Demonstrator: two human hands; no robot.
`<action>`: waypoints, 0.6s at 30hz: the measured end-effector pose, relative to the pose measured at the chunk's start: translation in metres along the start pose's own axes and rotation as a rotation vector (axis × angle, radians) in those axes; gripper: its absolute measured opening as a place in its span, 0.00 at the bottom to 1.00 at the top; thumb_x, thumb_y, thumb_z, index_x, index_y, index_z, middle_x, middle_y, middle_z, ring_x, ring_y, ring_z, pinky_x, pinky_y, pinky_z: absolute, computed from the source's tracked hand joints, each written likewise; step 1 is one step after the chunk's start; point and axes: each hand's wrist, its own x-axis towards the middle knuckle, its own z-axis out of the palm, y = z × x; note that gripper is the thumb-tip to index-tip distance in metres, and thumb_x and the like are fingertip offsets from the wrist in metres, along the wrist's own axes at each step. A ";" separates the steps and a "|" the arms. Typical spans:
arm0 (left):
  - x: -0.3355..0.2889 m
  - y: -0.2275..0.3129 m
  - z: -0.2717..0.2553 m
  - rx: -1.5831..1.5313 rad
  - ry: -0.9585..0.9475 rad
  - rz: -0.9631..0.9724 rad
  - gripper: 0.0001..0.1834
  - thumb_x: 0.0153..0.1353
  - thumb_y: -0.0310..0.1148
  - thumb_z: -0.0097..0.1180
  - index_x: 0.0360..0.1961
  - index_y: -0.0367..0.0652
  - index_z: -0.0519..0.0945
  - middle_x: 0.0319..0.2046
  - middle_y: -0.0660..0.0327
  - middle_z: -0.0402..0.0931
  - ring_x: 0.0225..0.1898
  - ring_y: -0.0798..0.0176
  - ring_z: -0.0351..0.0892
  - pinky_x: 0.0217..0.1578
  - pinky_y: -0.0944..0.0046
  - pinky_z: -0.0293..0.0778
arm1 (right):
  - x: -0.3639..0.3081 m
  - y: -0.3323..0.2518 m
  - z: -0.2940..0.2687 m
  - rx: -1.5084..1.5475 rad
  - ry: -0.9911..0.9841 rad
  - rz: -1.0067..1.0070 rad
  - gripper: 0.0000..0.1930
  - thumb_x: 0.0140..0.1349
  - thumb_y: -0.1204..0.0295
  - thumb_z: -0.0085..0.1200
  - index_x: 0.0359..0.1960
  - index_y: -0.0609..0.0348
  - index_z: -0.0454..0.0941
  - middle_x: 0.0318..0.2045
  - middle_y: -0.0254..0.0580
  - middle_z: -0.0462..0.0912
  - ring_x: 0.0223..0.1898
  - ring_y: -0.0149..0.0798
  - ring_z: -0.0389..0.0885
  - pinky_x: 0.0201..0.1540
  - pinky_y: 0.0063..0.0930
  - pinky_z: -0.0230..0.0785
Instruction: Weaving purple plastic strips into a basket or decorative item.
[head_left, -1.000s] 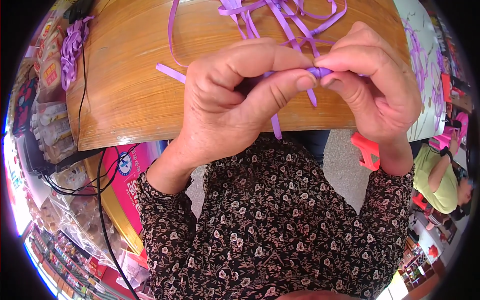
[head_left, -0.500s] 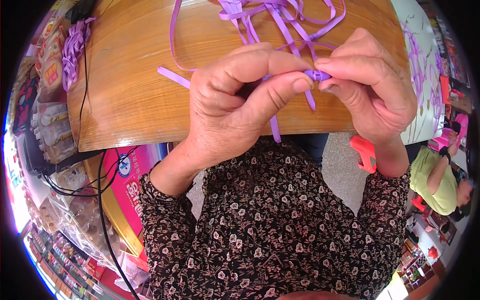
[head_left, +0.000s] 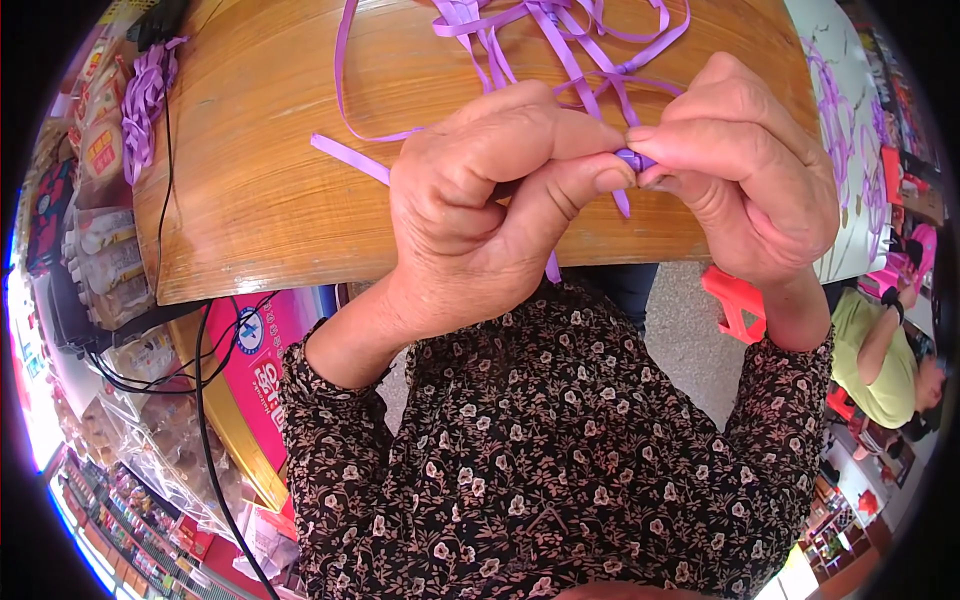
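Observation:
Above the table's near edge, a small purple plastic clasp (head_left: 634, 159) sits between my two hands. The thumb and index finger of my left hand (head_left: 480, 190) pinch its left end, while my right hand (head_left: 750, 170) grips the other end in the same way. My fingertips nearly meet, so most of the clasp is covered. A flat purple ribbon (head_left: 350, 157) sticks out to the left from behind my left hand, and a short end hangs below it. Beyond my hands lie several looped purple ribbons (head_left: 580, 75), some with small purple fittings on them.
The wooden table (head_left: 250, 180) spans the front. At its left edge hangs a purple ribbon bundle (head_left: 148, 110), beside packaged goods (head_left: 105, 250) and a black cable (head_left: 203, 400). More ribbons (head_left: 835, 130) lie on a white surface at right. A person in a yellow-green top (head_left: 870, 360) sits beyond.
My hands have drawn closer together, with the left fingertips shifting right over the clasp. Less of the clasp shows now.

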 end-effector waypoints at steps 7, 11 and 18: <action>0.006 -0.016 0.006 -0.064 0.082 0.116 0.04 0.59 0.23 0.54 0.35 0.34 0.78 0.27 0.65 0.75 0.25 0.79 0.67 0.26 0.79 0.63 | 0.002 0.002 0.001 -0.038 0.012 0.044 0.09 0.50 0.78 0.60 0.33 0.70 0.77 0.26 0.46 0.78 0.24 0.35 0.73 0.25 0.23 0.62; 0.003 -0.017 0.002 -0.176 0.042 -0.064 0.05 0.60 0.24 0.54 0.37 0.34 0.78 0.30 0.64 0.77 0.28 0.77 0.69 0.30 0.78 0.65 | 0.006 0.007 -0.004 -0.083 -0.065 0.038 0.12 0.50 0.78 0.60 0.36 0.71 0.77 0.28 0.46 0.78 0.27 0.36 0.75 0.28 0.22 0.66; -0.003 -0.016 0.009 -0.364 0.127 -0.198 0.07 0.61 0.25 0.53 0.40 0.36 0.78 0.31 0.63 0.79 0.32 0.74 0.73 0.36 0.75 0.69 | 0.007 0.004 -0.012 0.032 -0.117 0.140 0.20 0.47 0.76 0.61 0.42 0.74 0.75 0.30 0.46 0.78 0.30 0.34 0.76 0.29 0.21 0.67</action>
